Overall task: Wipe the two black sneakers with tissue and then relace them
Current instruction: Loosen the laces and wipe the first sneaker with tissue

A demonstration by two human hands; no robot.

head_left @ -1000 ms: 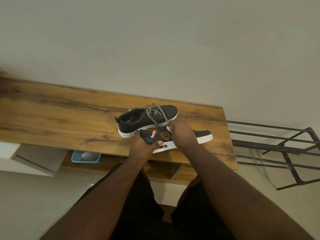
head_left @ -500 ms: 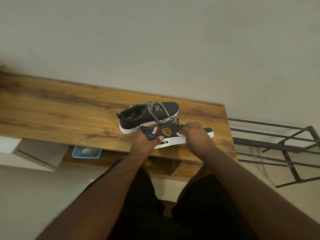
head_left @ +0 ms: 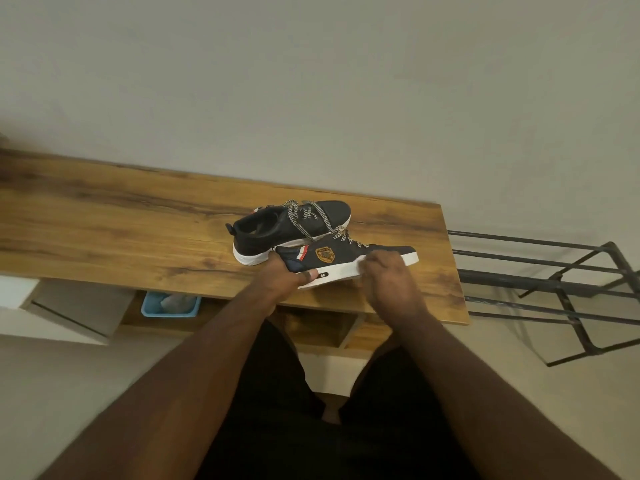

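Note:
Two black sneakers with white soles lie on the wooden table (head_left: 114, 233). The far sneaker (head_left: 277, 230) stands upright with checkered laces loosely across its top. The near sneaker (head_left: 332, 258), tilted on its side, shows a gold badge and red-white stripes. My left hand (head_left: 284, 275) grips its heel end. My right hand (head_left: 388, 278) is closed against the white sole near the middle of the shoe, with a bit of white tissue (head_left: 362, 264) just visible at the fingertips; most of the tissue is hidden.
A black metal rack (head_left: 554, 271) stands right of the table. Under the tabletop, a blue tray (head_left: 169, 306) sits on a lower shelf. A white drawer unit (head_left: 52, 313) is at lower left. A plain wall runs behind the table.
My right hand has slid from the top of the near sneaker down to its white sole edge, toward me. My left hand keeps its hold on the heel.

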